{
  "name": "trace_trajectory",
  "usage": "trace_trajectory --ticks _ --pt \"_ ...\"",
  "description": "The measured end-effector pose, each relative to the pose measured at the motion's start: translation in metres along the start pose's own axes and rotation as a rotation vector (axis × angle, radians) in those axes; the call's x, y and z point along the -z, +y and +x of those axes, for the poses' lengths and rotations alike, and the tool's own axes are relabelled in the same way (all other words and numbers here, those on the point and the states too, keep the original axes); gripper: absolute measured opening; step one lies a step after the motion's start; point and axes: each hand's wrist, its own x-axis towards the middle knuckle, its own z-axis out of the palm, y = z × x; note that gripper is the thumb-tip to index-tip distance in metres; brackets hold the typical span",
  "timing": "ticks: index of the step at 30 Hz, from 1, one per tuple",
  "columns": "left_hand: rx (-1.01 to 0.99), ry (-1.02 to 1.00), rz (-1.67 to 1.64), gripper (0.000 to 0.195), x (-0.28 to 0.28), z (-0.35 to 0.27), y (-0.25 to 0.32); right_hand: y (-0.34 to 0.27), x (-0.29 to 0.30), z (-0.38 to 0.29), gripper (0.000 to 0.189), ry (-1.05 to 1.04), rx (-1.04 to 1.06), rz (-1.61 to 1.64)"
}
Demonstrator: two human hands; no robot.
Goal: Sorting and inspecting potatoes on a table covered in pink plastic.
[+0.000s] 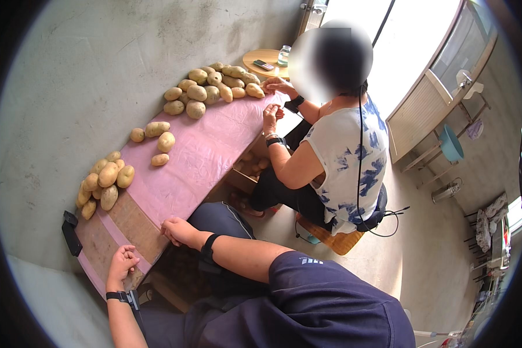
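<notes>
My left hand (124,263) is over the near end of a wooden table (135,226), its fingers loosely curled and nothing seen in them. At the table's side edge is my right hand (181,231), fingers bent down; its fingertips are partly hidden, so I cannot tell whether it grips the edge. Pink plastic sheeting (200,143) covers most of the tabletop. A pile of potatoes (108,175) lies beyond my left hand, against the wall. Several loose potatoes (165,142) sit farther along, and a larger potato heap (197,92) occupies the far end.
A co-worker (352,143) sits on a wooden stool (341,241) to the right, one hand (279,85) by the far heap. Under the table a box (239,180) holds potatoes. A black device (71,235) stands at the table's left edge. A small round table (261,56) bears a phone and jar.
</notes>
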Motion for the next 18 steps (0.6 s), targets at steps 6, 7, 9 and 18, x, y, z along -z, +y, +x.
trace_trajectory --ticks 6,7,9,18 --pt "-0.019 0.044 0.012 0.042 -0.0003 0.0017 -0.0043 0.0006 0.0004 0.0005 0.030 0.002 -0.004 0.000" --pt "-0.025 0.056 0.014 0.040 0.0004 0.0022 -0.0054 0.0006 0.0005 0.0006 0.030 0.002 -0.004 0.000" --pt "-0.029 0.055 0.018 0.040 0.0010 0.0035 -0.0068 0.0001 0.0008 0.0003 0.030 -0.007 0.009 -0.005" --pt "-0.033 0.072 0.016 0.037 -0.0044 0.0017 -0.0036 -0.0062 -0.0015 -0.0052 0.032 0.003 -0.018 -0.025"
